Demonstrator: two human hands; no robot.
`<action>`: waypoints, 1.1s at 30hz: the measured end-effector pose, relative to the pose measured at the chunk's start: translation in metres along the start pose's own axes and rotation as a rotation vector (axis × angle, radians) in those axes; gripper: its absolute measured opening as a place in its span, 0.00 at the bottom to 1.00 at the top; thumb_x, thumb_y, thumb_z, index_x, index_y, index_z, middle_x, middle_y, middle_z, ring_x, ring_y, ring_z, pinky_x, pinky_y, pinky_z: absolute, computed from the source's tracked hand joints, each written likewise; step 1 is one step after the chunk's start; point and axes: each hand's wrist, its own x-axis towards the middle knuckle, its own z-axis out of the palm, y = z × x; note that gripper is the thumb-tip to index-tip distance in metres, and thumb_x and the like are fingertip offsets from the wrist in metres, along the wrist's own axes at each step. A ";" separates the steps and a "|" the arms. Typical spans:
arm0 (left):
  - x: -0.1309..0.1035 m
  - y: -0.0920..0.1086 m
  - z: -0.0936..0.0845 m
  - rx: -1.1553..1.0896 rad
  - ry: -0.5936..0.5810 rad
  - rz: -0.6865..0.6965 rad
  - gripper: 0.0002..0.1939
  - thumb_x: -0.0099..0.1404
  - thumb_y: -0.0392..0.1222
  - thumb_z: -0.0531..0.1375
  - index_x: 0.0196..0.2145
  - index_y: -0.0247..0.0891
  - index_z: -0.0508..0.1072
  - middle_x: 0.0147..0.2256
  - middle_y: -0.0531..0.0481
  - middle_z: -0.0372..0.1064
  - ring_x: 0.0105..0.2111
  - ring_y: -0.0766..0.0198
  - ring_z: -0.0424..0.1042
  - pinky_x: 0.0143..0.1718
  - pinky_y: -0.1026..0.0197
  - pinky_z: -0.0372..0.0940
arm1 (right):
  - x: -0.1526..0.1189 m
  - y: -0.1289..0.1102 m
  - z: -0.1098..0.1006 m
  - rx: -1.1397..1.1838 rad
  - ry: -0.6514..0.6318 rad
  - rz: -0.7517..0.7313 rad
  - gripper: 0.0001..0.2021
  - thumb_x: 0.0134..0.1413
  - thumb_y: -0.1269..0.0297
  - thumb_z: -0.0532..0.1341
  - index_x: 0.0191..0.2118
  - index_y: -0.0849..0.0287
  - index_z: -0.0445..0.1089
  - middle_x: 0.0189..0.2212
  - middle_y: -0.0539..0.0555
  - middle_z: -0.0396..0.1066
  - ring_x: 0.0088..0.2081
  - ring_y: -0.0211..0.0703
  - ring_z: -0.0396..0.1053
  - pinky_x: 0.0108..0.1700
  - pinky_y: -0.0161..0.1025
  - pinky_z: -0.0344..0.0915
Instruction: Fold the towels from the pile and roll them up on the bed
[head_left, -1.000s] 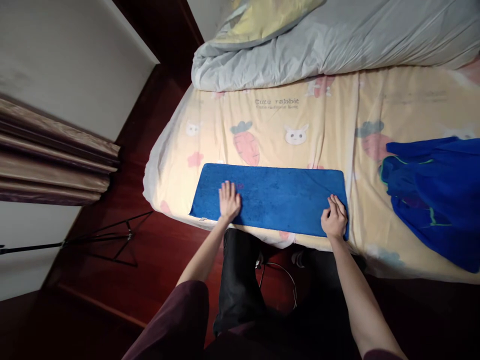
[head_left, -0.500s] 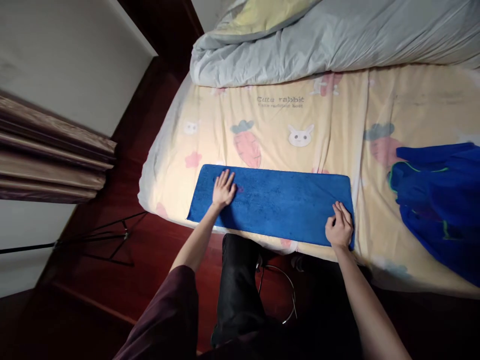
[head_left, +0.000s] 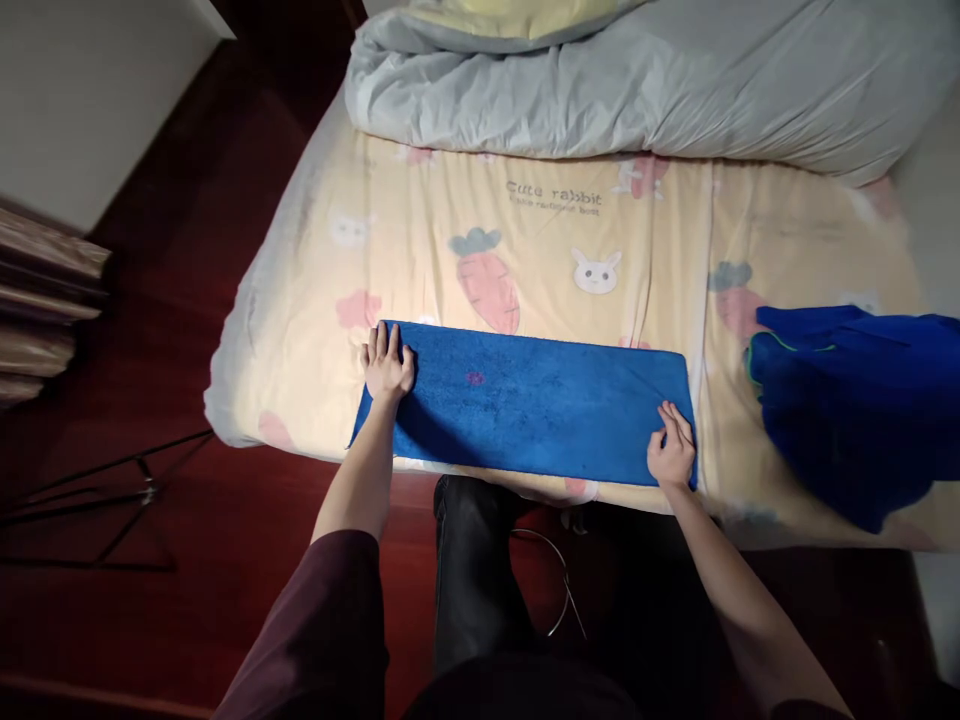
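Observation:
A blue towel [head_left: 525, 400] lies flat as a long rectangle along the near edge of the bed, with a small reddish mark left of its middle. My left hand [head_left: 388, 365] rests palm down on the towel's left end, fingers stretched toward the far edge. At the right end, my right hand [head_left: 672, 447] lies on the towel with its fingers extended and slightly bent, the thumb drawn in beside them. Neither hand visibly grips the cloth. Off to the right, a crumpled blue garment [head_left: 847, 420] with green trim sits on the sheet.
The bed's yellow sheet [head_left: 420, 220] carries rabbit and carrot prints. A grey quilt [head_left: 585, 100] is bunched across the far side. On the left, a black metal stand [head_left: 146, 495] stands on the dark red floor [head_left: 172, 330] near a striped curtain [head_left: 45, 300].
My left hand has slid left across the towel to its left end. My right hand stays at the right end. The view has shifted slightly.

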 end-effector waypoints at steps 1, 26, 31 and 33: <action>0.000 0.000 0.000 -0.010 0.006 0.002 0.33 0.76 0.49 0.46 0.74 0.36 0.57 0.76 0.43 0.45 0.76 0.49 0.43 0.76 0.39 0.39 | 0.000 0.000 -0.001 -0.011 -0.002 0.001 0.24 0.64 0.74 0.50 0.61 0.64 0.72 0.61 0.65 0.73 0.66 0.51 0.68 0.67 0.53 0.68; -0.006 0.002 -0.002 -0.151 0.091 0.031 0.33 0.75 0.50 0.47 0.72 0.34 0.61 0.74 0.38 0.49 0.75 0.46 0.46 0.74 0.38 0.38 | 0.101 -0.021 0.034 -0.382 -0.361 0.162 0.33 0.74 0.54 0.43 0.77 0.64 0.49 0.77 0.61 0.47 0.78 0.50 0.43 0.77 0.56 0.42; -0.005 0.005 -0.004 -0.116 0.072 0.020 0.33 0.75 0.50 0.47 0.72 0.34 0.61 0.75 0.38 0.49 0.75 0.46 0.45 0.74 0.38 0.39 | 0.107 -0.002 0.036 -0.413 -0.309 0.190 0.33 0.74 0.55 0.43 0.76 0.66 0.49 0.77 0.61 0.47 0.77 0.49 0.45 0.77 0.54 0.43; -0.005 0.006 -0.004 -0.103 0.061 0.017 0.33 0.75 0.50 0.47 0.73 0.34 0.60 0.75 0.38 0.48 0.75 0.45 0.45 0.74 0.37 0.39 | 0.106 -0.002 0.039 -0.417 -0.303 0.186 0.33 0.74 0.54 0.42 0.76 0.67 0.49 0.77 0.61 0.47 0.77 0.48 0.44 0.77 0.54 0.42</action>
